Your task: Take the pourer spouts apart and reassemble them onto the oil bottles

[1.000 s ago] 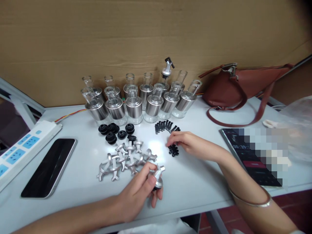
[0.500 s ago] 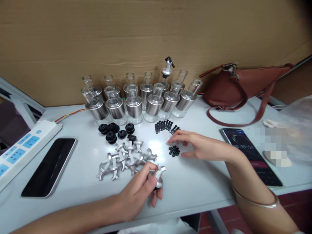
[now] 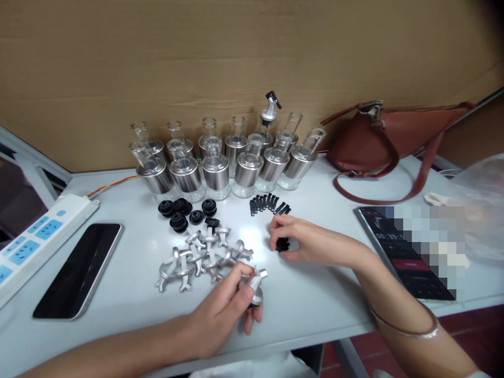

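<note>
Standing in two rows across the back of the smooth, pale grey worktop [image 3: 326, 310], twelve clear glass bottles with brushed silver metal sleeves [image 3: 216, 174] show straight necks and see-through bases. Eleven are open at the mouth; one in the back row carries a silver spout with a black lever [image 3: 269, 109] in its neck.

Near the worktop's front edge, the left hand [image 3: 222, 304] has its grip closed around a matt silver spout with a round collar and black base [image 3: 256, 295], nozzle tilted up. The right hand [image 3: 305, 237] curves its fingers over a cluster of tiny black pieces [image 3: 282, 244]; whether its grip has closed on one, I cannot tell. Slim black strips [image 3: 263, 203] lie fanned out just behind that hand.

Loose silver spouts with round collars and forked ends [image 3: 184, 270] lie heaped together beyond the left hand, with ribbed, disc-shaped black stoppers [image 3: 179, 222] behind them. A soft brown leather bag [image 3: 356, 144] sits right of the bottles, its strap looped on the worktop.
</note>
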Tool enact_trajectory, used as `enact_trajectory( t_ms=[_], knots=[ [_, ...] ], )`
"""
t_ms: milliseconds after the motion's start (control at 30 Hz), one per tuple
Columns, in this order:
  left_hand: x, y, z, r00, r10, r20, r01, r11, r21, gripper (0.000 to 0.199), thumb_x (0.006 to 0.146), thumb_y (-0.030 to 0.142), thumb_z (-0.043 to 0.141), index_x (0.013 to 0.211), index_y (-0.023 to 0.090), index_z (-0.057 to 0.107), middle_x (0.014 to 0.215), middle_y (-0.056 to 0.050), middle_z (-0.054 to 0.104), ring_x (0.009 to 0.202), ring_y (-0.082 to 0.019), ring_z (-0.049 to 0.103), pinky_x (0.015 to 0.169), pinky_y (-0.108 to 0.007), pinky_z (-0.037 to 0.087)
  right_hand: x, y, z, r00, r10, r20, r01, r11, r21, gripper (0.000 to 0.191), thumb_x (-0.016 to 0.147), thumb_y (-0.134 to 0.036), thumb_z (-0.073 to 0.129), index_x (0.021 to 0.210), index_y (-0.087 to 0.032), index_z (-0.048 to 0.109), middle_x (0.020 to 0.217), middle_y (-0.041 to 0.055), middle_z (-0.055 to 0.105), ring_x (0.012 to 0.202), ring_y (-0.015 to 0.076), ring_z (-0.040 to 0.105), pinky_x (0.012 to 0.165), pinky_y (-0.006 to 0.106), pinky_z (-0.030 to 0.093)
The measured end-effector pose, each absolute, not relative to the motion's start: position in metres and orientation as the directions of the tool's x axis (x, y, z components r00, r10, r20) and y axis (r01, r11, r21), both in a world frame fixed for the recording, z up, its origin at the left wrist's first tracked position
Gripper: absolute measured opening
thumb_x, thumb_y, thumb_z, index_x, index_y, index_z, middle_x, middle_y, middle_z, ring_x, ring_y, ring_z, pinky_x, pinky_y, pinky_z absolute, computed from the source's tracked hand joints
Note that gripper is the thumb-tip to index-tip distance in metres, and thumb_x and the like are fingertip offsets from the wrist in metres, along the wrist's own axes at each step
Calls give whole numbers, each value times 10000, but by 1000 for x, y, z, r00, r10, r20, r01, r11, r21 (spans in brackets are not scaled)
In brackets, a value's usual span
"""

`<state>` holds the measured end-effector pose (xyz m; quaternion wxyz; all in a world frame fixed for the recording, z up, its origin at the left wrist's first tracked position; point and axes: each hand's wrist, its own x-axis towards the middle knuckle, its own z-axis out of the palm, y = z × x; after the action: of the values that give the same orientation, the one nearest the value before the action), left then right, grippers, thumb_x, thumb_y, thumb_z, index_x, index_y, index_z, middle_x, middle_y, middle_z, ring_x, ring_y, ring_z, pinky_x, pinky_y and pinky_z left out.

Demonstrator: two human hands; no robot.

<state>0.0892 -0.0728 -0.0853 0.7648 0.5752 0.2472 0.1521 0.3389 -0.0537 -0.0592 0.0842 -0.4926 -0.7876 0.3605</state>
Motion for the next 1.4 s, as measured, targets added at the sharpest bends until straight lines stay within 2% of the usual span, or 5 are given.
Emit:
enact_trajectory(
  t_ms=[267, 467, 667, 900, 1400],
  knots=[
    [89, -73, -86, 835, 514, -199, 49, 291, 956, 535, 888, 730, 312, 914, 198, 360, 727, 9, 535, 541, -96, 460, 596, -255, 376, 341, -53, -56, -462, 847, -264, 745, 209, -633, 219, 751, -37, 592, 914, -172, 646, 1011, 48, 539, 925, 188, 552, 856, 312, 426],
    [90, -71, -86, 835, 516, -193, 44, 286, 957, 534, 890, 728, 312, 913, 197, 365, 726, 7, 536, 542, -95, 462, 593, -252, 373, 344, -54, -55, -406, 860, -309, 777, 146, -612, 375, 726, -69, 622, 1091, -146, 590, 1069, 79, 542, 968, 223, 555, 875, 348, 440],
    [89, -72, -86, 831, 520, -198, 48, 288, 956, 522, 901, 715, 309, 928, 196, 368, 730, 9, 535, 545, -95, 463, 598, -252, 376, 347, -52, -55, -386, 868, -312, 789, 135, -600, 324, 718, -76, 624, 1031, -160, 621, 1031, 71, 570, 931, 222, 562, 853, 355, 449],
    [89, -72, -86, 835, 511, -204, 55, 292, 955, 537, 887, 733, 312, 928, 199, 356, 730, 10, 533, 549, -97, 459, 604, -256, 378, 347, -53, -50, -369, 868, -332, 789, 103, -606, 379, 703, -75, 621, 1069, -169, 610, 1067, 71, 562, 891, 206, 570, 800, 339, 473],
    [89, -72, -86, 836, 512, -199, 52, 286, 957, 527, 894, 722, 315, 927, 199, 364, 734, 10, 534, 553, -98, 467, 605, -256, 378, 345, -55, -54, -415, 860, -296, 759, 148, -634, 340, 701, -77, 631, 1030, -161, 615, 1091, 79, 548, 1027, 232, 544, 905, 351, 431]
  ],
)
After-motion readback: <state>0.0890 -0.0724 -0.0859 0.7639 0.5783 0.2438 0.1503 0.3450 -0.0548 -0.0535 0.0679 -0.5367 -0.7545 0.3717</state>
